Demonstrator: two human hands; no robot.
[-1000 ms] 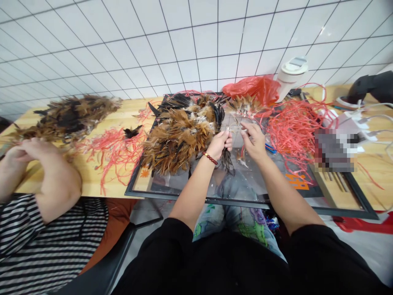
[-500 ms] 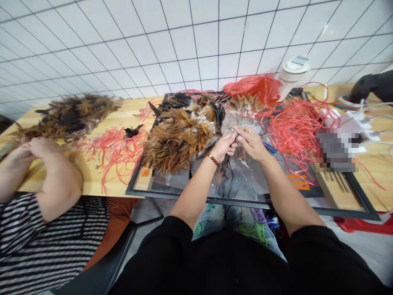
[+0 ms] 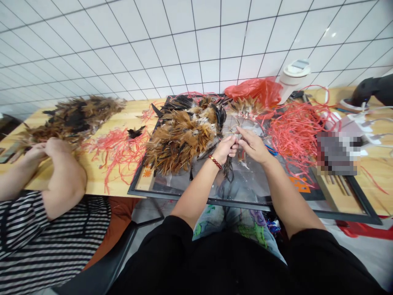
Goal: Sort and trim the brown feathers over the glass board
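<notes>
My left hand (image 3: 226,148), with a beaded bracelet at its wrist, is closed with dark feathers (image 3: 227,169) hanging out below its fingers. Against it, the fingertips of my right hand (image 3: 252,144) pinch at the same spot; whatever small piece lies between them is too small to make out. To the left of both hands lies a big pile of brown and black feathers (image 3: 181,139). A smaller bunch of light brown feathers (image 3: 247,105) rests beyond my hands. Blue-handled snips or a similar tool (image 3: 271,150) lie beside my right wrist, partly hidden.
A heap of pink-red plastic strips (image 3: 296,135) spreads on the right, near a white cup (image 3: 293,80) and a red plastic bag (image 3: 258,91). At left, a co-worker's hands (image 3: 46,149) are near another feather pile (image 3: 82,114). A black-framed panel (image 3: 172,196) covers the table's middle.
My hands stay together in nearly the same place, with a slight shift of the right fingers. The view has moved a little, and the co-worker's hands sit slightly farther right in it.
</notes>
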